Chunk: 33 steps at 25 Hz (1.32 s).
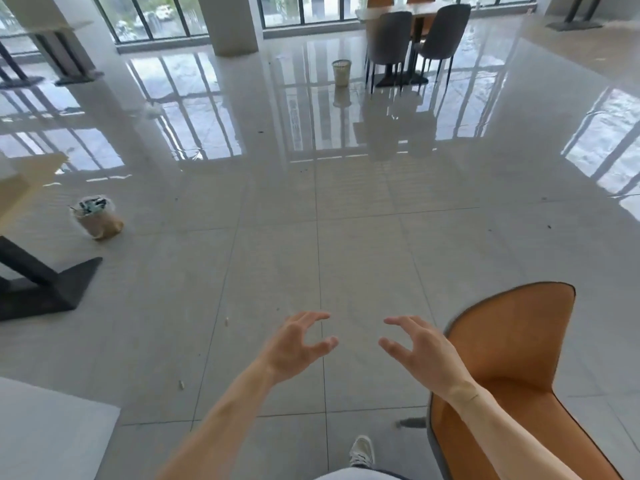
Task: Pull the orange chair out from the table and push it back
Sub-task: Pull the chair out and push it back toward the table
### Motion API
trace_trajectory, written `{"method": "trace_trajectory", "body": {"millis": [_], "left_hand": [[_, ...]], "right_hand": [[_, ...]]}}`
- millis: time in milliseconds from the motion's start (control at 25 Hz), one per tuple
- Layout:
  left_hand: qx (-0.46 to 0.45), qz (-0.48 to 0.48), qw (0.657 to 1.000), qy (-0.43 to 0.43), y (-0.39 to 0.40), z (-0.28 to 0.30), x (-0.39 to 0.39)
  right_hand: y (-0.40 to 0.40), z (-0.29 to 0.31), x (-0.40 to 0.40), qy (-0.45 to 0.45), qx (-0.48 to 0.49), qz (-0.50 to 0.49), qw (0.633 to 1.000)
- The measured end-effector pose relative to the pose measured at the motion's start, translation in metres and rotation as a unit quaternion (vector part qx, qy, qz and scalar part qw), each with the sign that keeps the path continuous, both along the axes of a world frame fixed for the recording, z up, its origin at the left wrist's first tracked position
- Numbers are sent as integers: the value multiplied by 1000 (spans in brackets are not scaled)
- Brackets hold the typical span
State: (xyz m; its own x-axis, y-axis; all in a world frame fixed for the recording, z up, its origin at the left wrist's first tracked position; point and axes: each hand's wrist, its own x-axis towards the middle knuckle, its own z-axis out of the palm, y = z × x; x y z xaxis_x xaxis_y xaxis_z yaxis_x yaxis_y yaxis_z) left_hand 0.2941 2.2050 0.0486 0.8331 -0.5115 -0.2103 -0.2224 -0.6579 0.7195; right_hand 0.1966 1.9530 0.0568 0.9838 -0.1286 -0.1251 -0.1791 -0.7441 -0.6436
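Note:
An orange chair [516,351] with a dark grey edge stands at the lower right, its curved backrest rising behind my right forearm. My left hand [298,344] and my right hand [415,348] hover side by side over the tiled floor, palms facing each other, fingers curled and apart, holding nothing. My right hand is just left of the chair's backrest and does not touch it. A white table corner [45,431] shows at the lower left.
A table with a black base [45,285] stands at the left, a filled waste bin [97,216] beside it. Far back are a second bin [341,72], grey chairs [388,43] at another table, and a pillar [232,22]. My shoe [362,450] is below.

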Motion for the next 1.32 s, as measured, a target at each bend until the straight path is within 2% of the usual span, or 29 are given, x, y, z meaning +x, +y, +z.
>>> {"method": "trace_trajectory", "body": {"millis": [200, 480, 720, 840, 960, 1160, 1320], "left_hand": [[10, -48, 999, 4, -34, -3, 78], [14, -137, 990, 11, -86, -27, 207], [37, -287, 957, 20, -165, -26, 326], [49, -385, 922, 8, -224, -24, 358], [57, -479, 876, 14, -289, -27, 356], [71, -634, 770, -19, -406, -32, 303], [71, -734, 674, -46, -470, -27, 250]], "right_hand": [[-28, 5, 67, 6, 1, -31, 1000], [-59, -19, 145, 47, -9, -118, 992], [-79, -17, 209, 60, -1, -267, 962], [-92, -16, 212, 55, 1, -352, 935], [-105, -15, 192, 53, 12, -440, 896], [-132, -19, 135, 54, -7, -591, 805], [-124, -25, 101, 64, 11, -668, 741]]}}
